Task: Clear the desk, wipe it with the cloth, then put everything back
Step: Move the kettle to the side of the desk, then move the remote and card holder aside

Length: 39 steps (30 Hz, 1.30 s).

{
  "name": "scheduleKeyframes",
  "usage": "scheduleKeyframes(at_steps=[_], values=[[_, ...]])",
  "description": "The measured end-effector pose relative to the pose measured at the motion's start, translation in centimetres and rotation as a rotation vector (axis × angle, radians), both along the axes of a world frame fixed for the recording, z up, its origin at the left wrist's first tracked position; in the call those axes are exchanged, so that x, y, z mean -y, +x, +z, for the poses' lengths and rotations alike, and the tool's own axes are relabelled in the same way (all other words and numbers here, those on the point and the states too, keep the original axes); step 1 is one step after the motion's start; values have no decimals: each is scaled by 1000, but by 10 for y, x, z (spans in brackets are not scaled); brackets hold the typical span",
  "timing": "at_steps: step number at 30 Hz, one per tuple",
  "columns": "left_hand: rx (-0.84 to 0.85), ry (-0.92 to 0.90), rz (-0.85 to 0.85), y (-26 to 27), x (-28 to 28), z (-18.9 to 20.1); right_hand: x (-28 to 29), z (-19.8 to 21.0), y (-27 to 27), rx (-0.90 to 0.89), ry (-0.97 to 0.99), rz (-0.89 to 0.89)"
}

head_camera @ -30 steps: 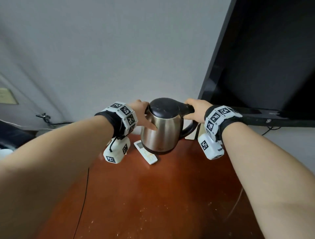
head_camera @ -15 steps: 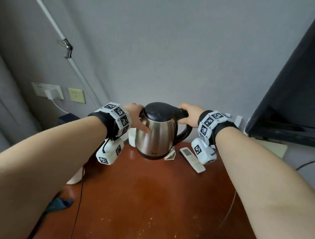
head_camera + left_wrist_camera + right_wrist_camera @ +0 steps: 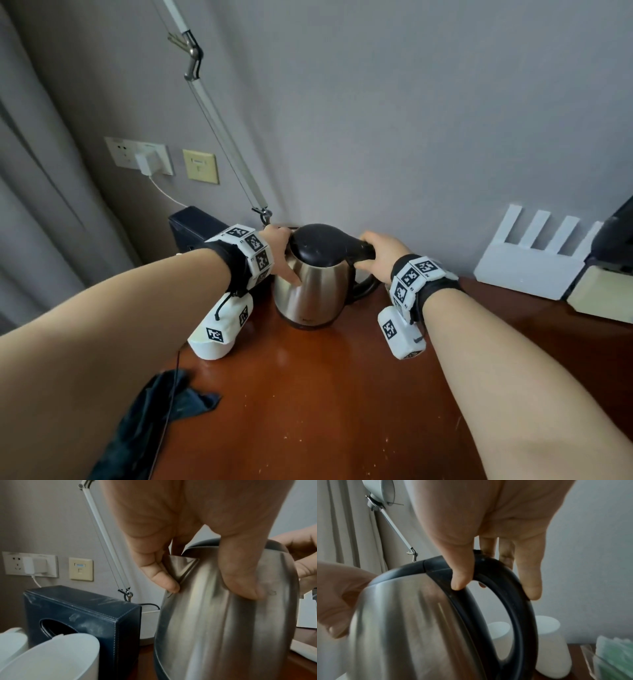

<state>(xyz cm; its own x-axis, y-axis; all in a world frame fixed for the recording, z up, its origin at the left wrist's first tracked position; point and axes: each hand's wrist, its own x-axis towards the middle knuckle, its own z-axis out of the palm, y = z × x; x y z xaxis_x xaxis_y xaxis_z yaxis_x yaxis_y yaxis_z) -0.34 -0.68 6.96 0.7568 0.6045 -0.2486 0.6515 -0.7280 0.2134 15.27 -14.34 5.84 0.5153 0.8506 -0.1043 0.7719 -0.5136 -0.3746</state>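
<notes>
A steel kettle (image 3: 315, 291) with a black lid and handle is at the back of the red-brown desk (image 3: 325, 411); I cannot tell whether its base touches the wood. My left hand (image 3: 282, 253) grips its body near the spout, thumb on the front, and in the left wrist view the thumb and a finger of that hand (image 3: 204, 585) press on the steel kettle (image 3: 223, 628). My right hand (image 3: 380, 250) holds the top of the handle; its thumb and fingers (image 3: 532, 592) wrap the black loop. A dark blue cloth (image 3: 154, 421) lies crumpled at the desk's front left.
A dark tissue box (image 3: 82, 615) stands just left of the kettle, by a white lamp arm (image 3: 222, 137) and wall sockets (image 3: 140, 156). White cups (image 3: 551, 642) sit behind the handle. A white slotted piece (image 3: 534, 260) and a cream box (image 3: 603, 294) stand back right.
Both hands have carried the kettle leftward along the desk, away from the screen and the remote, to the back left corner beside the tissue box. The grips are unchanged.
</notes>
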Motion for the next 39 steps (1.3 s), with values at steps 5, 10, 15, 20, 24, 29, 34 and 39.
scheduleKeyframes(at_steps=[5, 10, 15, 20, 24, 29, 34, 39], values=[[-60, -15, 10, 9, -12, -23, -9, -28, 4, -9, -22, -24], [-103, -22, 6, 18, -15, -41, -14, -45, 14, -32, -48, -22], [-124, -30, 0, 23, -22, -46, -21, -53, 21, -50, -62, -26], [-169, -19, -10, 28, -28, -46, -27, -54, 28, -56, -76, -29], [-168, 22, -19, 29, -32, -48, -30, -56, 28, -66, -66, -50], [-75, 116, -33, 28, -20, -42, -15, -54, 30, -106, -90, -80], [150, 158, -175, 46, 21, -18, 39, -50, 58, -62, -140, -210], [158, 103, -358, 85, 83, -23, 104, -66, 105, -73, -279, -377]])
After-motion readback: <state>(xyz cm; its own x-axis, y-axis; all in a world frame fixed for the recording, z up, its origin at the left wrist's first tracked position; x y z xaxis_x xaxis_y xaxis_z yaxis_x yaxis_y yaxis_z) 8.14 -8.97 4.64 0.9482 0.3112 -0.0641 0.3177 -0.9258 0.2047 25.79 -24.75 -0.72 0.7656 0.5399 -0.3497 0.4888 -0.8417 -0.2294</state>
